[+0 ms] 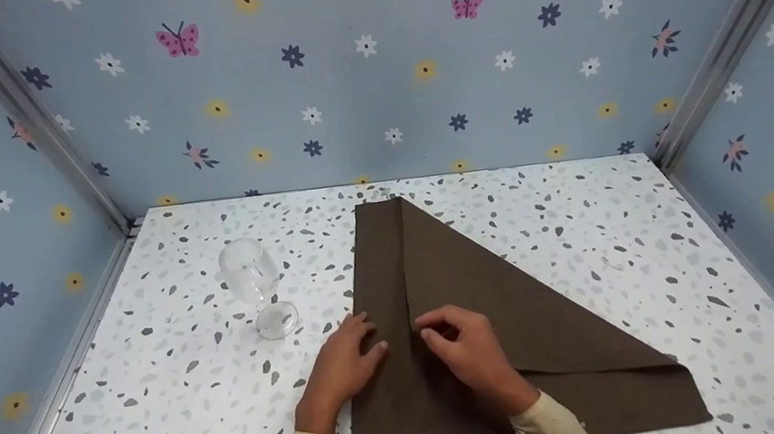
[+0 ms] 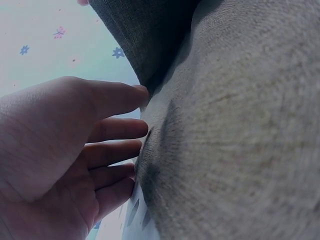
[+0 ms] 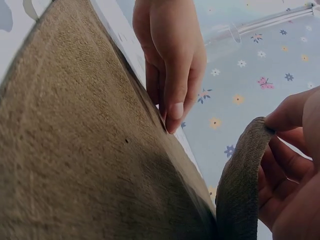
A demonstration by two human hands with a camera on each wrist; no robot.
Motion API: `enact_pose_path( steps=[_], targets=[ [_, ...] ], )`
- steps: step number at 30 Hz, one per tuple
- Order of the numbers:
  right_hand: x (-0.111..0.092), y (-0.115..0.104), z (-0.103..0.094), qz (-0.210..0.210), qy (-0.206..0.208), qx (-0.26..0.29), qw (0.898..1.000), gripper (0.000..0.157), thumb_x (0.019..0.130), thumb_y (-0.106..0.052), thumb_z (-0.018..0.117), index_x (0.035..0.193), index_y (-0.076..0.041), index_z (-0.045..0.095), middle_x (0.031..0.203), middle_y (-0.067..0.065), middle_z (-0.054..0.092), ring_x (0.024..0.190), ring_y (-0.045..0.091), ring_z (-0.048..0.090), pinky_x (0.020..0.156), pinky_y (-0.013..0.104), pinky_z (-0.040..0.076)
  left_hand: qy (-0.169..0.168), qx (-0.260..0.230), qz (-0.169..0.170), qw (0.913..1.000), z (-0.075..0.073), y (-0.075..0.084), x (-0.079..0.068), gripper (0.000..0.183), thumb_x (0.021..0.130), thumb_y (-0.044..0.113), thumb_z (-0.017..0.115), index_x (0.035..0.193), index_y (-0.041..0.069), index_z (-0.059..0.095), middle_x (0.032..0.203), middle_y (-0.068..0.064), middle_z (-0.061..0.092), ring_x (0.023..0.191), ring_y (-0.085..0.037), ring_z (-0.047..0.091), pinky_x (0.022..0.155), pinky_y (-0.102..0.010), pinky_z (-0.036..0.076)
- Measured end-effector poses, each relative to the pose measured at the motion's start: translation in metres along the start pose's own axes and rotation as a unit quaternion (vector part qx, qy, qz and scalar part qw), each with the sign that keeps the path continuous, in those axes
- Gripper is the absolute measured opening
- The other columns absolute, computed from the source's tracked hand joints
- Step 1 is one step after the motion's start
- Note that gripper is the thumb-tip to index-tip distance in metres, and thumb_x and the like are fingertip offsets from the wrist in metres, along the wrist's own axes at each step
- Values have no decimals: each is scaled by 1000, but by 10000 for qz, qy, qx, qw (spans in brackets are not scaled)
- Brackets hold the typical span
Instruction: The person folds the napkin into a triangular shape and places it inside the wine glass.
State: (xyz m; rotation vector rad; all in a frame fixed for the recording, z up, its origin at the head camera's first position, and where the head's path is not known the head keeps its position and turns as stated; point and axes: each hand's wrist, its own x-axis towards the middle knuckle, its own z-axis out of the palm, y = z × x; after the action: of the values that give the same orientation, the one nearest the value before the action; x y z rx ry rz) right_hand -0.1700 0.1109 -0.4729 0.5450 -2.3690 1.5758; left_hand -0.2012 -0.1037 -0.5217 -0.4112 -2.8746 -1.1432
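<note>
Cloth (image 1: 467,274) lay folded, from nr tabletop's (image 1: 175,383) back edge twd front edge. R hand (image 1: 473,352) had a narrow grip, pinching flap (image 3: 245,170) edge, prob. to control it; L hand's (image 1: 347,362) grip was loose at cloth's L side, prob. steadying. Glass (image 1: 249,273) stood nearer L edge, apart from cloth, presumably out of the way.

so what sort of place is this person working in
Probably a small purpose-built booth: pale blue panels printed with flowers and butterflies stand on three sides, joined by grey metal corner rails, around a white speckled tabletop.
</note>
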Motion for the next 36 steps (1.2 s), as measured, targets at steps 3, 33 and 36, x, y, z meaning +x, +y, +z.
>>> enact_pose_path(
  steps=[3,33,36],
  targets=[
    [-2,-7,0,-77,-124,-21,9999,14,90,7,68,101,0,74,93,12,71,79,19,62,73,38,55,17,-17,5,10000,1,-1,0,39,96,21,67,126,-4,64,144,-23,51,138,-43,40,111,-54,33],
    [-10,-13,19,-372,-538,91,9978,20,89,9,68,98,-8,75,91,12,71,79,16,62,72,46,54,76,131,77,9999,0,-2,1,36,96,18,67,125,-4,65,140,-23,54,136,-42,44,110,-54,35],
    [-10,-8,21,-420,-583,84,9974,20,88,9,68,97,-7,75,91,11,71,79,17,63,72,46,54,96,114,82,9999,0,-1,1,36,96,17,67,125,-4,65,140,-23,54,135,-42,45,110,-54,35]
  ],
)
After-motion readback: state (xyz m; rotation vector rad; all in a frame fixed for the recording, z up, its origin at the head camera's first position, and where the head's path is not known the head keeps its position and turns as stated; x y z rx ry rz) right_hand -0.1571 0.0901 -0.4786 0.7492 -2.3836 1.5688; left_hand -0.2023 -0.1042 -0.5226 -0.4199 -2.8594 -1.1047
